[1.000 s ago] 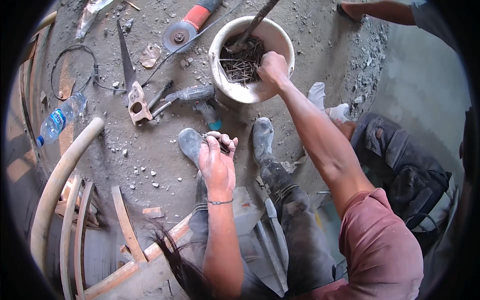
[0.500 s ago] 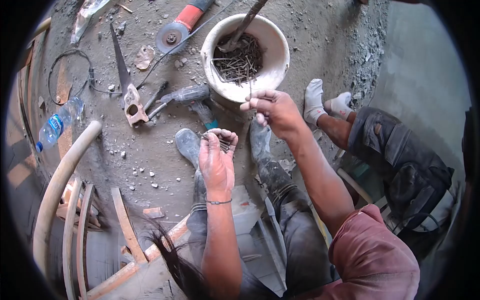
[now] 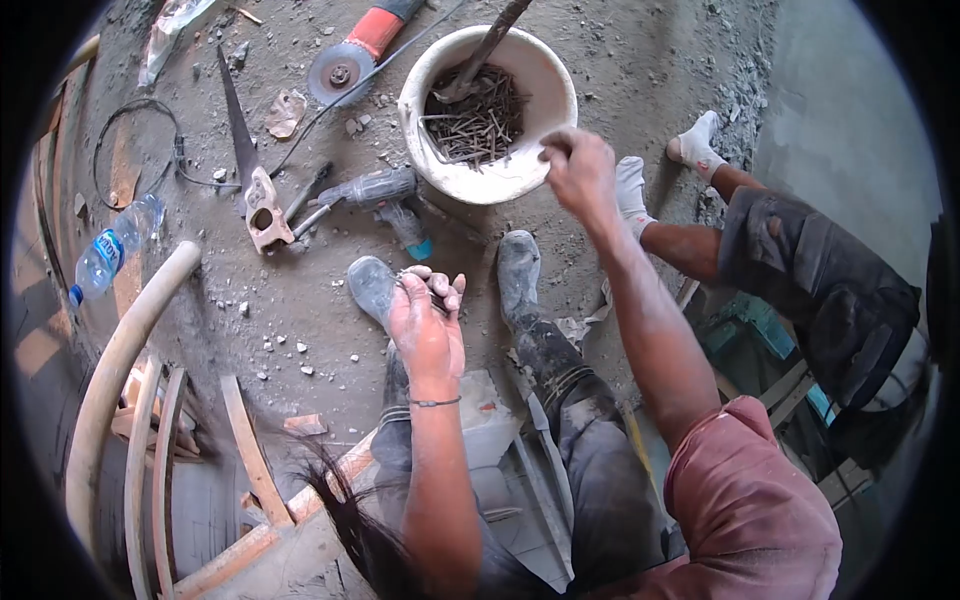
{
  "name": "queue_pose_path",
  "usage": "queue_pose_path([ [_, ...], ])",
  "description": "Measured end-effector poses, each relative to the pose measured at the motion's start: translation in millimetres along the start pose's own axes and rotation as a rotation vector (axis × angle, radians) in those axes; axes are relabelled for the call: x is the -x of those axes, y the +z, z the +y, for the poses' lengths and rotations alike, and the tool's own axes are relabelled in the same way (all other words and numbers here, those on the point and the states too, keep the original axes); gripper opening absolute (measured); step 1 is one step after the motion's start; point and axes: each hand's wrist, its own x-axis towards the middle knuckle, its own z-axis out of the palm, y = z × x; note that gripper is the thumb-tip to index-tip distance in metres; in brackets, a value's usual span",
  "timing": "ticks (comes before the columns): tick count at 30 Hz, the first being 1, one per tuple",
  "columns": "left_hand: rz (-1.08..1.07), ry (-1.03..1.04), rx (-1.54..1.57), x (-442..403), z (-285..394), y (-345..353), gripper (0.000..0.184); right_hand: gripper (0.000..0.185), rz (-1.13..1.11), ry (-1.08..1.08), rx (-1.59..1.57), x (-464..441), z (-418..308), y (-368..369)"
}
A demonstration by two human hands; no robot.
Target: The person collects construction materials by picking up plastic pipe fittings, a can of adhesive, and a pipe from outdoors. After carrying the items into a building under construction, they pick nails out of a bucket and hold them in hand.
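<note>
Thin nails (image 3: 437,298) lie in my left hand (image 3: 428,325), whose fingers are curled around them above the grey boots. My right hand (image 3: 585,175) is beside the right rim of a white bucket (image 3: 548,112), with its fingers drawn together; whatever is between them cannot be made out. Inside the bucket is a heap of brown nails (image 3: 480,125). A tool with a long brown handle (image 3: 495,40) stands in the heap, leaning outward over the far rim.
Left of the bucket lie a cordless drill (image 3: 375,190), a handsaw (image 3: 250,170) and an angle grinder (image 3: 350,65) with its cord. A water bottle (image 3: 110,250) and curved wooden pieces (image 3: 130,340) are at left. Another person's legs (image 3: 780,250) are close on the right.
My right hand has moved up and right; the nail seen in its fingers earlier no longer shows. My left hand has tilted slightly with its nails. The other person's feet have moved apart.
</note>
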Motion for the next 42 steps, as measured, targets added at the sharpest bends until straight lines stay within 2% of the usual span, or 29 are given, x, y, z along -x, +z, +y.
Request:
queue_pose_path([
  [2, 0.004, 0.006, -0.006, -1.7, -0.3, 1.7, 0.024, 0.015, -0.020, -0.054, 0.083, -32.9, 8.1, 9.1],
  [6, 0.003, -0.004, -0.001, -0.8, 1.7, 2.5, 0.023, 0.016, -0.315, -0.098, 0.373, -64.3, 10.9, 49.4],
  [8, 0.000, -0.002, 0.000, -1.6, 3.2, 4.1, 0.023, 0.020, -0.306, 0.003, 0.372, -69.5, 9.2, 73.3],
  [11, -0.013, 0.005, 0.003, -2.1, 4.6, 1.1, 0.022, 0.024, -0.296, 0.002, 0.381, -64.2, 19.4, 76.2],
  [13, -0.025, 0.011, 0.020, -2.9, 5.0, -0.1, 0.022, 0.019, -0.162, -0.054, 0.239, -41.3, 10.8, 50.9],
  [14, -0.019, 0.019, 0.025, -2.9, 4.9, 0.0, 0.022, 0.019, -0.167, -0.057, 0.246, -29.1, -0.1, 34.9],
  [16, -0.013, 0.022, 0.036, -2.2, 1.7, 1.6, 0.023, 0.017, -0.316, 0.330, -0.260, -0.1, -18.4, 4.7],
  [18, -0.021, 0.042, 0.036, -4.0, -0.1, 3.6, 0.024, 0.016, -0.368, 0.323, -0.537, 26.9, -17.6, -2.5],
  [20, -0.010, 0.033, 0.051, -3.2, 3.7, 13.0, 0.024, 0.014, -0.503, 0.259, -0.636, 56.9, -42.0, -14.6],
  [23, 0.029, 0.010, 0.049, 0.7, 11.3, 26.5, 0.024, 0.015, -0.639, 0.086, -0.572, 99.1, -64.3, -12.3],
  [25, 0.056, 0.002, 0.033, -2.1, 9.6, 19.6, 0.024, 0.016, -0.614, 0.007, -0.497, 106.4, -64.9, -13.8],
  [26, -0.066, 0.001, 0.076, -7.5, 3.8, 3.1, 0.024, 0.017, -0.594, -0.074, -0.420, 107.5, -65.0, -13.7],
  [27, -0.186, 0.001, 0.119, -8.7, 3.2, -2.7, 0.025, 0.016, -0.549, 0.111, -0.434, 99.4, -68.8, -18.8],
  [28, -0.185, 0.000, 0.117, -8.0, 1.2, -7.7, 0.025, 0.016, -0.549, 0.113, -0.437, 86.9, -59.6, -12.8],
  [30, -0.143, -0.035, 0.121, -5.8, 2.5, -5.9, 0.021, 0.015, -0.205, 0.049, -0.211, 51.4, -28.5, 10.1],
  [32, -0.118, -0.027, 0.097, -5.1, 1.8, -0.9, 0.024, 0.014, 0.034, -0.127, -0.068, 11.5, -13.3, 33.2],
  [34, -0.089, -0.015, 0.066, -2.8, 5.1, 8.0, 0.027, 0.016, -0.010, -0.185, 0.253, -33.4, 6.0, 64.3],
  [35, -0.068, -0.040, 0.106, -0.7, 10.2, 15.8, 0.031, 0.016, -0.010, -0.183, 0.245, -45.0, 3.8, 74.8],
  [37, -0.065, -0.065, 0.165, -0.9, 13.5, 14.8, 0.044, 0.016, -0.114, 0.085, 0.264, -55.1, -1.8, 91.3],
  [40, -0.076, -0.032, 0.176, -2.8, 16.0, 11.6, 0.045, 0.015, -0.065, 0.033, 0.229, -42.2, 5.8, 100.1],
  [41, -0.077, -0.029, 0.184, -4.0, 15.9, 10.7, 0.045, 0.014, 0.040, -0.010, 0.205, -27.4, -2.5, 93.8],
  [42, -0.064, -0.018, 0.200, -4.9, 15.2, 8.5, 0.042, 0.012, 0.054, -0.032, 0.134, -11.1, -13.8, 82.7],
])
